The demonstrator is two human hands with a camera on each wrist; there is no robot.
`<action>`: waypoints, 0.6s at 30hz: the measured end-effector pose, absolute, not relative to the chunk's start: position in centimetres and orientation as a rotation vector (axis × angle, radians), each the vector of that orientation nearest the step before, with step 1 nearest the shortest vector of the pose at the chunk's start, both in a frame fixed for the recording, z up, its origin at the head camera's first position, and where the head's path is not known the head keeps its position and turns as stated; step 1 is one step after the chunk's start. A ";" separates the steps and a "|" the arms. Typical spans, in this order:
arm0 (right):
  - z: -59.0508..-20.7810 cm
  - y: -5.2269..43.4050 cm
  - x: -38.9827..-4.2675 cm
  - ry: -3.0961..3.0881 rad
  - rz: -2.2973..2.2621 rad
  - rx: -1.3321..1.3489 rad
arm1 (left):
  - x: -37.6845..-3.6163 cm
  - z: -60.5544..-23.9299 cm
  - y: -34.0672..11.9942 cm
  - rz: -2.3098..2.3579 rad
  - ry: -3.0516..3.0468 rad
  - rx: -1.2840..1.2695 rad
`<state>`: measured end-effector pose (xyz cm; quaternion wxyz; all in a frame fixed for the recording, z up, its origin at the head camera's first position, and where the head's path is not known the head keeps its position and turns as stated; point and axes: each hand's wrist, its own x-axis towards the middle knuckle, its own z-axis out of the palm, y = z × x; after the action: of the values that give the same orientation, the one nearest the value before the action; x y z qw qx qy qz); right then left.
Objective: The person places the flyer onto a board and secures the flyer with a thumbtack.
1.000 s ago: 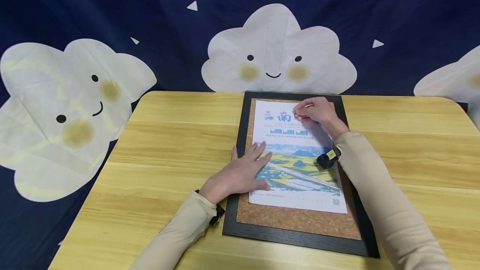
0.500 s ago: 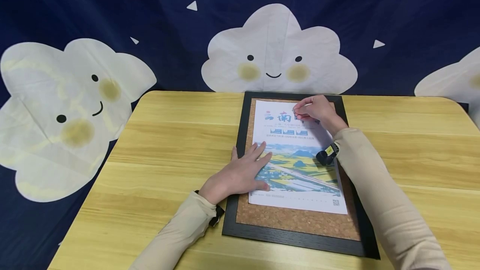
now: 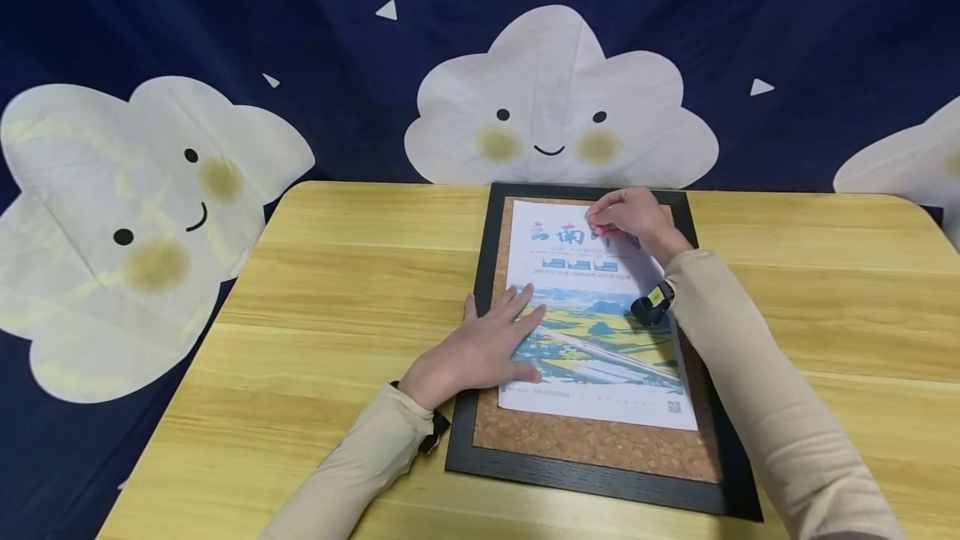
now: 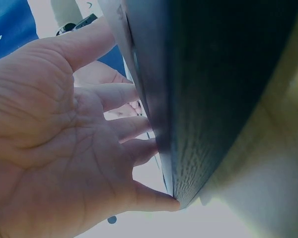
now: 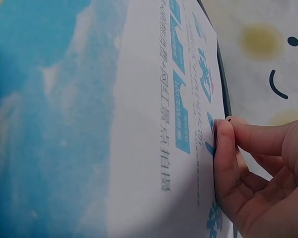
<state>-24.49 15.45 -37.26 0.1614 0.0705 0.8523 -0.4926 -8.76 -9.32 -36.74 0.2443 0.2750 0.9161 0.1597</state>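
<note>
A printed poster (image 3: pixel 600 357) with blue lettering and a landscape lies on a black-framed cork board (image 3: pixel 600 444). My left hand (image 3: pixel 483 348) rests with spread fingers on the poster's left edge and the frame's left side; in the left wrist view its straight fingers (image 4: pixel 139 151) reach over the black frame edge. At the lettering near the poster's top, my right hand (image 3: pixel 637 219) pinches a tiny thing between thumb and fingertips. The right wrist view shows only a small dark-dotted end, apparently of a pushpin (image 5: pixel 229 119), at the thumb tip; the fingers hide the remainder.
The board lies on a yellow wood-grain table (image 3: pixel 337 273), its top near the table's far edge. Behind hangs a dark blue cloth (image 3: pixel 337 15) with white smiling clouds. A black wrist camera (image 3: pixel 651 307) sits low over the poster beneath the right wrist.
My right hand and wrist have shifted slightly up and away, while the fingertips stay at the same spot in the lettering. The left hand and the poster keep their places.
</note>
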 end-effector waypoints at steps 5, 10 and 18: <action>-37.2 15.5 -24.5 2.436 -1.390 0.191 | -8.7 -36.7 -9.4 0.444 2.499 0.752; -37.1 15.5 -24.5 2.440 -1.387 0.180 | -8.7 -36.8 -9.4 0.447 2.502 0.750; -37.0 15.4 -24.6 2.452 -1.364 0.135 | -8.7 -36.7 -9.4 0.454 2.499 0.744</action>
<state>-24.59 15.40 -37.04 0.1652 0.0472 0.8609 -0.4789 -8.69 -9.45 -36.72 0.2450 0.2724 0.9155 0.1662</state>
